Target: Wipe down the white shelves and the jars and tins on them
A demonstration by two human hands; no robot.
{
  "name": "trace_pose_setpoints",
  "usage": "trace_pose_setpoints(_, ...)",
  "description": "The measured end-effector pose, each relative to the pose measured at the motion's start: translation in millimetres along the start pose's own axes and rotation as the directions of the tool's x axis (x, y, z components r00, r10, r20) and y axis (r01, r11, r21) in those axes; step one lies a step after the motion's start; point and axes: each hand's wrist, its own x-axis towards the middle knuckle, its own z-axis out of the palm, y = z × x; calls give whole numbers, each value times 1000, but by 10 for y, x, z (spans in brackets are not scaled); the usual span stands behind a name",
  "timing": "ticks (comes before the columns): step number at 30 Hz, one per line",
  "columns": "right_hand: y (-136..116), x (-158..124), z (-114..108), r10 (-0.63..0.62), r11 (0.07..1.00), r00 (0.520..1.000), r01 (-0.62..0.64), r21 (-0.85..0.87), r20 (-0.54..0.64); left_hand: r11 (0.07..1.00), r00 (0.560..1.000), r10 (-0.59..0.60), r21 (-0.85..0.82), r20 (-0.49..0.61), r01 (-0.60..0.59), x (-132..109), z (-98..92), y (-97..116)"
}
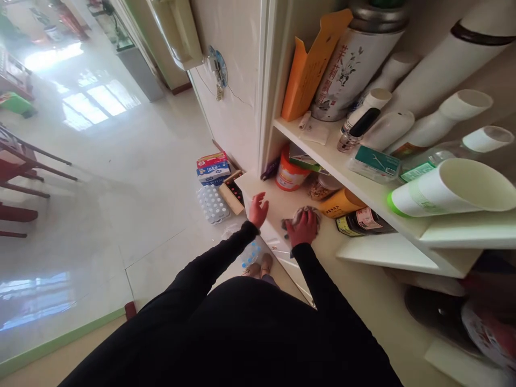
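Observation:
My right hand (305,227) presses a crumpled greyish cloth (313,213) against the pale cabinet top (278,207), its fingers bent over the fabric. To its left, my left hand (258,209) hovers by the counter's front edge with fingers apart and nothing in them. Behind the cloth stand an orange-and-white tub (291,173), a jar of brownish contents (323,185) and a yellow container (342,203). Dark jars with yellow and pink labels (365,221) lie nearest the cloth on the right.
An upper shelf (322,142) over the counter carries a white tin (357,64), an orange box (310,70), several bottles and a white-green cup (455,188). On the floor are bottle packs (213,205), boxes (213,169) and a wooden crate (233,196). Chairs (24,166) stand at far left.

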Motion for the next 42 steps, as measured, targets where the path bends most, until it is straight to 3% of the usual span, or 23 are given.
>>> trace_pose_setpoints(4,-180,503,238,-158,984,982,165,-61,107,998,999,-34,48,-36,36,72,-146,-99)
trace_pose_setpoints(6,-233,552,256,-187,978,970,199,-63,157,997,999,-36,67,-21,37,-27,-121,-119)
trace_pose_setpoints(11,-116,74,34,-419,905,860,421,58,293,998,999,-9,67,52,6,-260,-69,-181)
trace_pose_setpoints(15,-87,-25,-12,-364,927,896,375,6,254,999,994,10,33,110,-14,-259,-169,-250)
trace_pose_setpoints(18,-249,147,157,-385,918,877,395,24,288,1000,990,30,-7,138,-29,-266,-236,-283)
trace_pose_setpoints(23,-654,381,530,-532,836,761,541,88,372,995,996,54,-82,65,-49,-482,-223,-319)
trace_pose_setpoints(27,-1045,545,873,-573,793,689,603,88,444,997,998,49,-59,-42,-52,-711,-259,-420)
trace_pose_setpoints(31,-1416,773,1233,-572,794,692,602,85,441,999,980,-47,-28,-194,42,-828,-469,-610)
trace_pose_setpoints(37,-1891,1248,1659,-500,839,727,541,57,470,982,940,-180,-109,-289,154,-1024,-785,-880)
trace_pose_setpoints(40,-2028,1378,1709,-495,839,704,539,71,509,978,931,-200,-127,-306,168,-1104,-791,-876)
trace_pose_setpoints(42,-1982,1323,1608,-532,817,668,566,108,521,984,944,-168,-112,-284,141,-1074,-740,-787)
